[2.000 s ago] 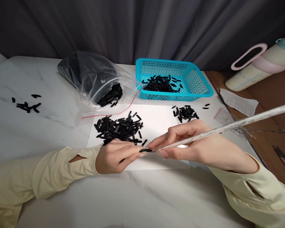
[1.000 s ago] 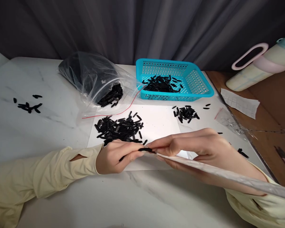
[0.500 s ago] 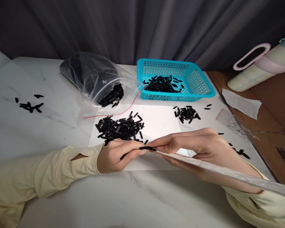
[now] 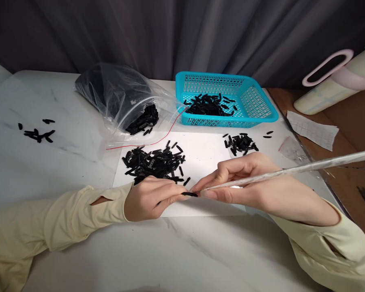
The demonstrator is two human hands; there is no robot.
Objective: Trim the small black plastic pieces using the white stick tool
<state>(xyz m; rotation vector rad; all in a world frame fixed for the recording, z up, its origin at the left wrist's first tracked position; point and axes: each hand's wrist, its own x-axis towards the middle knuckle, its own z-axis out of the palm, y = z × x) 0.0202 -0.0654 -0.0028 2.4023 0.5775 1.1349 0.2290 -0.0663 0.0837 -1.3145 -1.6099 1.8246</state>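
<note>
The small black piece [image 4: 190, 194] lay over the white sheet [image 4: 207, 156], long axis running roughly parallel to the far edge of the desk [image 4: 200, 251]. The nearer left hand [image 4: 155, 199] pinched its left end in a closed grip. From its right, the right hand [image 4: 257, 195], grip closed too, held a pale rod [image 4: 292, 170] tip-first towards it (touching or not, I couldn't tell).

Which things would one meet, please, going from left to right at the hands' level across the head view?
Left sleeve → left hand → black piece at its fingertips → right hand → right sleeve.
</note>
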